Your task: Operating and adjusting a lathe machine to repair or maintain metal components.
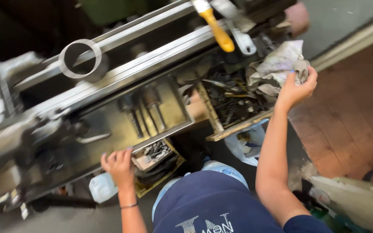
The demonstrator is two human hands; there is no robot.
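Your right hand closes on the crumpled grey-white cloth rag lying over the wooden tray of dark metal tools, while your left hand, fingers spread, braces on the grey lathe's apron edge for balance.

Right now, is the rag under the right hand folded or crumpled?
Crumpled: the rag lies bunched in loose creases, and the right hand grips its edge.

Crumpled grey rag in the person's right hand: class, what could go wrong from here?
1. The crumpled grey rag, gripped by the right hand, may snag the loose metal tools in the wooden tray.
2. The left hand leans on the machine's metal edge and could slip.
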